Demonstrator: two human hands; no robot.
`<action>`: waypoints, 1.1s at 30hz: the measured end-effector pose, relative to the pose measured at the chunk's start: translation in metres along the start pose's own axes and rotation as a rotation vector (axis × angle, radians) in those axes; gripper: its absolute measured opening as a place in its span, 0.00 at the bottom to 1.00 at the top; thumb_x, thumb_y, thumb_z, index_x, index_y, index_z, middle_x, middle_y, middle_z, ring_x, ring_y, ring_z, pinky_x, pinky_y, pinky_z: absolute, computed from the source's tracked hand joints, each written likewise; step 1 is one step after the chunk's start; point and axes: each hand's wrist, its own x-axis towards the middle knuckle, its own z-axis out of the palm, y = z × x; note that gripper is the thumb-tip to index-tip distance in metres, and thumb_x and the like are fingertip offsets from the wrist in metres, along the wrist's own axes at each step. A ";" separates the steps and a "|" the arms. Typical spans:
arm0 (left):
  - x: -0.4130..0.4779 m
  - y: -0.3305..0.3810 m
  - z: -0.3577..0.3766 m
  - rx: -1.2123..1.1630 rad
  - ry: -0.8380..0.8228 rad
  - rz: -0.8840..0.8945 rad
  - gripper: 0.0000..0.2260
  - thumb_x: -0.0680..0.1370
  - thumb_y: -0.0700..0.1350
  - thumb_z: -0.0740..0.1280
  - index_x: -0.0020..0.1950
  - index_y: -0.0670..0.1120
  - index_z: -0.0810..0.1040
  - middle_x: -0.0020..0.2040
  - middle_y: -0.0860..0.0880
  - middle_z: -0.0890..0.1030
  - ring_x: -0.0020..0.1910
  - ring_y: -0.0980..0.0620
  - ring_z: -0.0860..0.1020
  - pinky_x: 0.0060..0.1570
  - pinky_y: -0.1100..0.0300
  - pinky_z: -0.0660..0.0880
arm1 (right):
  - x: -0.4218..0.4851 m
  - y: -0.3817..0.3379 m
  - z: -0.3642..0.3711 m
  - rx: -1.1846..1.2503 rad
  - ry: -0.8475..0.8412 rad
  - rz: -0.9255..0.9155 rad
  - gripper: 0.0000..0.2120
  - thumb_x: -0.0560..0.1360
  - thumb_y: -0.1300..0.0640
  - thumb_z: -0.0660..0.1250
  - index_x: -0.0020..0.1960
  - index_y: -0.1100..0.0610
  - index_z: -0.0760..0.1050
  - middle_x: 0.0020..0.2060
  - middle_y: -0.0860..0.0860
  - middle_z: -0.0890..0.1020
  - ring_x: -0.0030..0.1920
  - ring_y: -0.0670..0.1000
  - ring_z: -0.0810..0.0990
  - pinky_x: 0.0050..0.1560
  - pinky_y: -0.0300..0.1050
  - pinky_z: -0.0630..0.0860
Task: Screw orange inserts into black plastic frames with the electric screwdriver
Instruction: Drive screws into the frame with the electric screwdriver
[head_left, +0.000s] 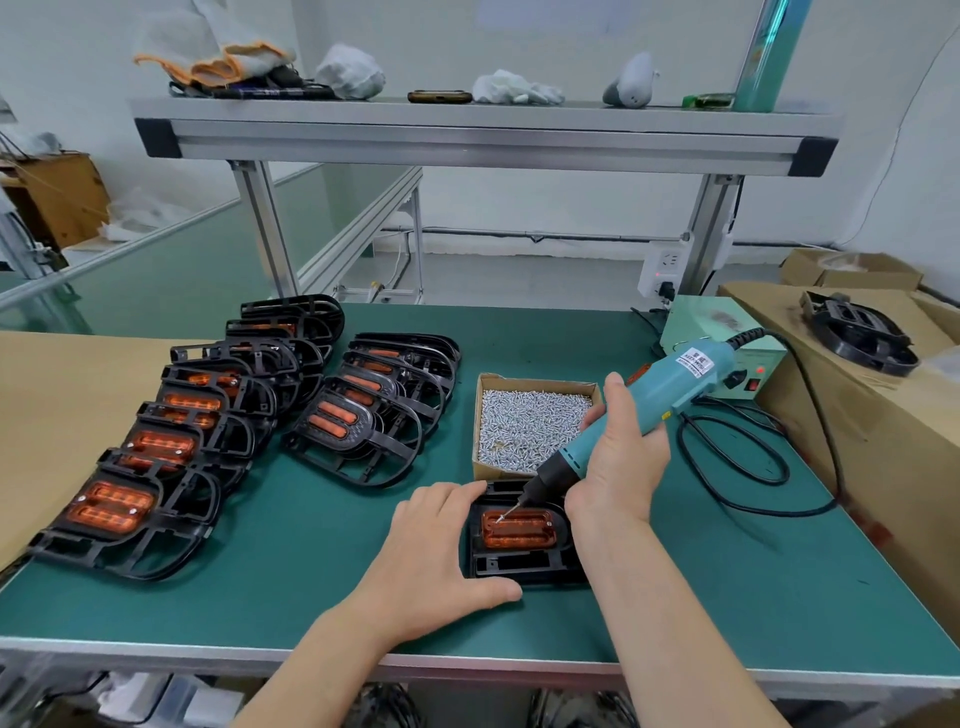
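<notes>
A black plastic frame (519, 564) lies on the green mat near the front edge, with an orange insert (517, 530) seated in it. My left hand (436, 551) lies against the frame's left side, fingers along its upper left edge and thumb at its lower left corner, holding it down. My right hand (621, 457) grips a teal electric screwdriver (644, 410), tilted, its bit tip touching the insert's upper left corner. The frame's right side is hidden behind my right wrist.
A cardboard box of screws (530, 423) sits just behind the frame. Two overlapping rows of frames with inserts (171, 447) (374, 410) lie to the left. The screwdriver's black cable (737, 467) loops right toward a green power unit (727, 353). Cardboard boxes (857, 395) stand at right.
</notes>
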 end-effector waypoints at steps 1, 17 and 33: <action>0.000 -0.001 0.000 -0.007 -0.001 0.000 0.46 0.62 0.75 0.66 0.75 0.56 0.61 0.66 0.61 0.66 0.67 0.61 0.61 0.68 0.61 0.58 | 0.000 0.000 0.001 -0.007 -0.005 -0.010 0.09 0.74 0.53 0.73 0.46 0.53 0.73 0.27 0.46 0.75 0.28 0.44 0.73 0.29 0.37 0.72; 0.001 -0.002 -0.001 -0.008 -0.017 -0.003 0.49 0.62 0.74 0.68 0.77 0.55 0.58 0.72 0.60 0.65 0.69 0.62 0.58 0.67 0.63 0.54 | -0.008 -0.002 0.009 -0.020 -0.058 -0.035 0.09 0.75 0.54 0.73 0.46 0.54 0.72 0.27 0.46 0.76 0.29 0.44 0.73 0.35 0.41 0.73; 0.006 -0.003 0.003 -0.030 -0.015 -0.002 0.52 0.58 0.75 0.70 0.75 0.69 0.45 0.61 0.73 0.62 0.64 0.63 0.60 0.66 0.65 0.60 | -0.010 -0.005 0.027 -0.072 -0.233 -0.234 0.09 0.74 0.55 0.74 0.44 0.52 0.74 0.30 0.49 0.75 0.30 0.46 0.74 0.33 0.37 0.74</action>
